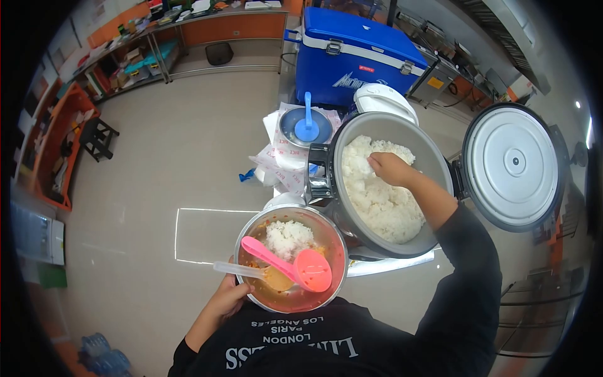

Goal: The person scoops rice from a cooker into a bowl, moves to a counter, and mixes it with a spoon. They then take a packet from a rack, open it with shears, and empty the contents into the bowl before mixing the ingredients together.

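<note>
My left hand (231,295) grips the near left rim of a metal bowl (343,251), holding it close to my body. Inside the bowl are a mound of white rice (289,237), a pink slotted spoon (312,270) and a pale, translucent-handled spoon (239,270), with reddish bits of food on the walls. Reaching into a large rice cooker (433,157), my right hand (391,168) is closed, fingertips down at the cooked rice (383,207); I cannot tell what is in its fingers. The cooker's round lid (512,160) is swung open to the right.
Behind the bowl, a blue bowl (289,129) with a blue rice paddle (307,129) rests on printed paper sheets (282,169). A big blue cool box (358,63) stands beyond the cooker. A black stool (97,138) and orange shelf (56,144) are at the left.
</note>
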